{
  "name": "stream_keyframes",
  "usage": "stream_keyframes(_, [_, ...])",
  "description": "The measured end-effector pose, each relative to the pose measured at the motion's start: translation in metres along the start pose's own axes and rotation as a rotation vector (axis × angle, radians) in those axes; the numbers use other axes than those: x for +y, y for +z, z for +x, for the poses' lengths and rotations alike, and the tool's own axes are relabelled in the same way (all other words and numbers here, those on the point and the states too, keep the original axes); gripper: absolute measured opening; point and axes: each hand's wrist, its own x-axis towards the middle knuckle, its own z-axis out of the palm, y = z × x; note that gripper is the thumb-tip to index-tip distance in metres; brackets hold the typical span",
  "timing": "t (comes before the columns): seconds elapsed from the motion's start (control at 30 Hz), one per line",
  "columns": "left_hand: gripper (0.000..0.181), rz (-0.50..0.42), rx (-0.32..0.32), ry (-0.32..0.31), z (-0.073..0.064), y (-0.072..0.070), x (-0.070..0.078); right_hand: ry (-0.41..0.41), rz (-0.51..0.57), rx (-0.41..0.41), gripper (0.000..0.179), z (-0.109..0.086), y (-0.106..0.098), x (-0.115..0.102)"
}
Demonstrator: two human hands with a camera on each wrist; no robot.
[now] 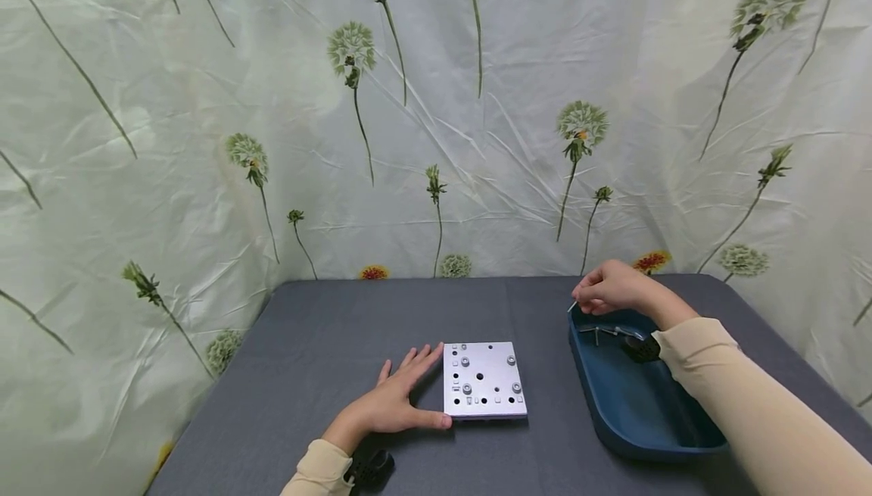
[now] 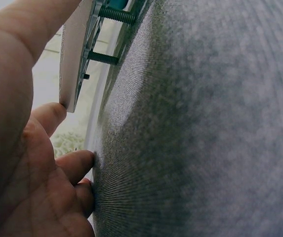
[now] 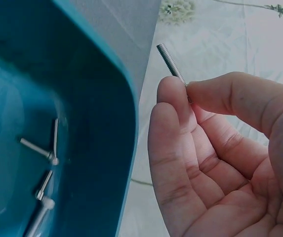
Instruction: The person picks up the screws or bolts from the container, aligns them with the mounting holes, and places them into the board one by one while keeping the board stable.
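Observation:
A square silvery metal plate lies at the middle of the table, with several socket-head screws set in its face. Seen from the left wrist, threaded shanks stick out beneath it, and it sits raised off the cloth. My left hand is spread along its left side; thumb and index finger touch the near and far left corners. Over the far end of a blue tray, my right hand pinches a threaded screw between thumb and fingertips. The pinched end of the screw is hidden.
Several loose screws lie at the far end inside the tray. A dark grey cloth covers the table. Behind it hangs a pale curtain with a dandelion print.

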Motion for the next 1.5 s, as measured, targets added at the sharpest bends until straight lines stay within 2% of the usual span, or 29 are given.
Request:
stream_keyframes(0.27, [0.115,-0.005,0.005,0.0,-0.001,-0.001,0.001,-0.042,0.02,-0.011,0.028,0.007,0.012,-0.013])
stream_keyframes(0.63, [0.114,-0.006,0.0,0.009,-0.001,-0.001,0.0,-0.078,-0.017,-0.035,0.028,0.02,0.028,-0.029])
stream_keyframes(0.8, [0.116,-0.024,0.011,0.047,-0.002,0.0,-0.001,-0.105,-0.029,-0.053,0.025,0.025,0.038,-0.039])
stream_keyframes(1.07, [0.116,-0.019,0.001,0.012,-0.002,-0.002,0.001,-0.119,-0.034,-0.058,0.023,0.035,0.058,-0.046])
stream_keyframes(1.27, [0.117,-0.016,0.015,0.0,0.002,0.001,-0.008,-0.108,-0.026,-0.085,0.022,0.042,0.074,-0.05])
stream_keyframes(1.5, [0.116,-0.039,0.027,0.025,0.014,0.01,-0.031,-0.101,-0.026,-0.089,0.02,0.045,0.089,-0.051])
